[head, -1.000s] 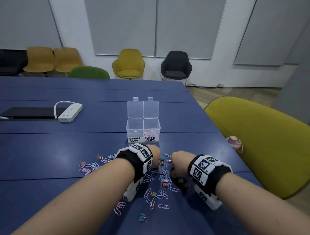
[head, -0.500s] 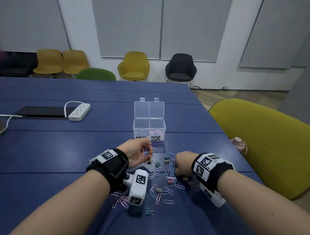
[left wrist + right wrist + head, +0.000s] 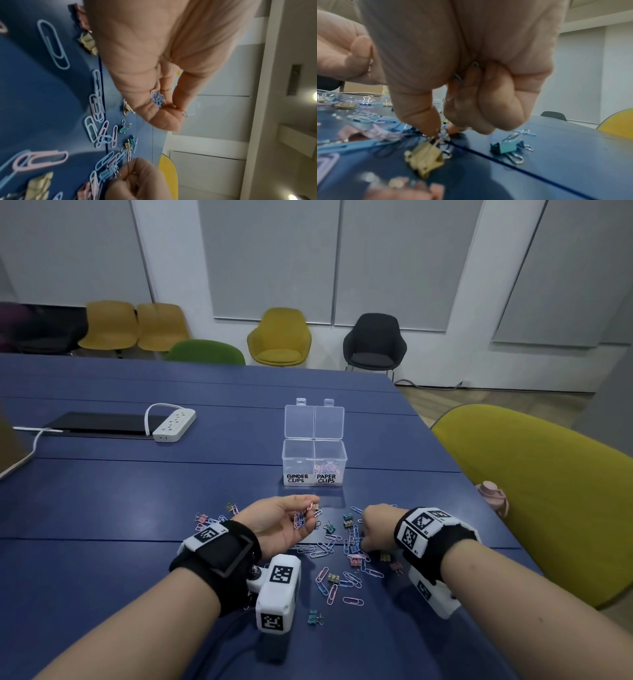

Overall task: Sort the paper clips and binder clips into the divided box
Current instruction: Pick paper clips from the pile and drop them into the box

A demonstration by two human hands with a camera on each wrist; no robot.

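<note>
A clear divided box (image 3: pixel 298 455) stands open mid-table, labelled BINDER CLIPS on the left and PAPER CLIPS on the right; pink paper clips lie in the right compartment. In front of it, loose paper clips (image 3: pixel 349 578) and binder clips (image 3: pixel 313 618) are scattered. My left hand (image 3: pixel 308 513) is turned palm up just above the table and pinches a small bunch of paper clips (image 3: pixel 157 100). My right hand (image 3: pixel 364 537) is knuckles-up on the pile; its thumb and forefinger pinch the wire handles by a gold binder clip (image 3: pixel 424 159), and more wire shows inside the curled fingers (image 3: pixel 488 108).
A teal binder clip (image 3: pixel 504 146) lies just right of my right hand. A white power strip (image 3: pixel 174 424) and a black tablet (image 3: pixel 99 422) lie far left. A yellow chair (image 3: pixel 548 491) and a pink bottle (image 3: pixel 493 496) sit past the table's right edge.
My left hand rose from the pile and turned palm up with paper clips in its fingers. My right hand stayed down on the pile.
</note>
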